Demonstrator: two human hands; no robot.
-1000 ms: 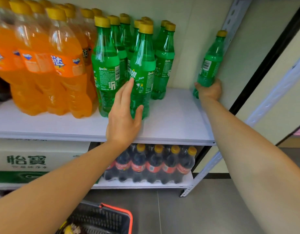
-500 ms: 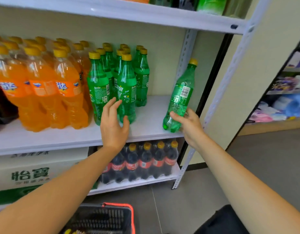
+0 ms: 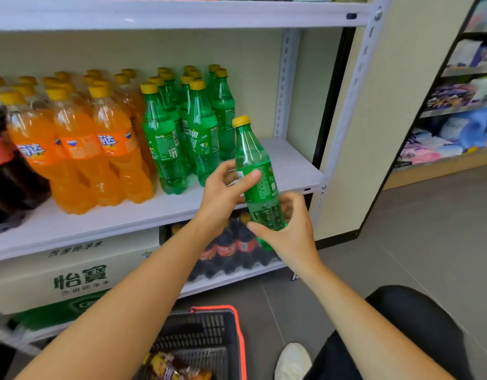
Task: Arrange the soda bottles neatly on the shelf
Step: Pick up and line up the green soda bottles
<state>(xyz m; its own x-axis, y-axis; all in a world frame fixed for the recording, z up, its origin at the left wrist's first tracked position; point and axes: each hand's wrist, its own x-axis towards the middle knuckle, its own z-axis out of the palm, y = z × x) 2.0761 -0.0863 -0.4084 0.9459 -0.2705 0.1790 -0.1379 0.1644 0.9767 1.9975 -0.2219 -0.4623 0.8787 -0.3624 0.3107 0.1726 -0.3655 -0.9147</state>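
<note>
A green Sprite bottle (image 3: pixel 255 171) with a yellow cap is held in front of the white shelf (image 3: pixel 289 165), off the board and tilted slightly left. My left hand (image 3: pixel 223 193) grips its middle at the label, thumb across the front. My right hand (image 3: pixel 289 231) holds its lower end from the right. Several green Sprite bottles (image 3: pixel 179 133) stand grouped on the shelf, with several orange Fanta bottles (image 3: pixel 80 149) to their left.
Dark cola bottles (image 3: pixel 6 171) stand at the shelf's far left. Below are a water carton (image 3: pixel 72 275) and a pack of cola bottles (image 3: pixel 228 248). A black basket with a red rim (image 3: pixel 209 338) sits on the floor. The shelf post (image 3: pixel 352 105) stands at the right.
My right hand has pulled the Sprite bottle off the shelf's right end toward me. My left hand left the standing Sprite bottles and took hold of the bottle's middle. The view pulled back.
</note>
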